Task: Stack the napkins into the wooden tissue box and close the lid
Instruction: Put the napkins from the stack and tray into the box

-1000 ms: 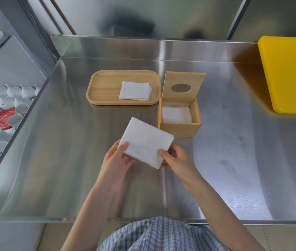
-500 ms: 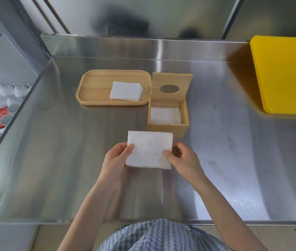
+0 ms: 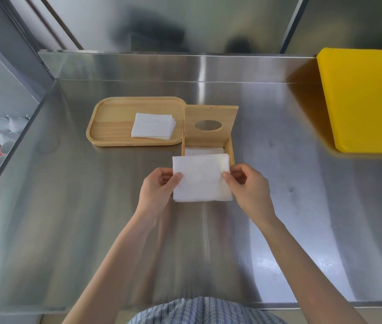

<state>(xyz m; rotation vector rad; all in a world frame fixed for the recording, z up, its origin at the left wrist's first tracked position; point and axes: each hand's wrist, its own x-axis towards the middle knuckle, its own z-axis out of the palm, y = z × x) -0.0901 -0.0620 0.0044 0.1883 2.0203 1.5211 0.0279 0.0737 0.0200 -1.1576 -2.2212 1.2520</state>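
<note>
Napkin (image 3: 200,177) is held flat between both hands, just in front of the open wooden box (image 3: 230,148) and covering its near side. Left hand (image 3: 159,190) pinches the left edge with thumb and fingers, and right hand (image 3: 248,185) pinches the right edge. Inside the box more napkins (image 3: 204,150) lie. Its lid (image 3: 210,125) with an oval hole stands up at the far side. Left of the box, touching it, a wooden tray (image 3: 110,127) holds a small napkin pile (image 3: 153,126). Far right on the steel counter (image 3: 68,195) lies a yellow board (image 3: 365,99).
</note>
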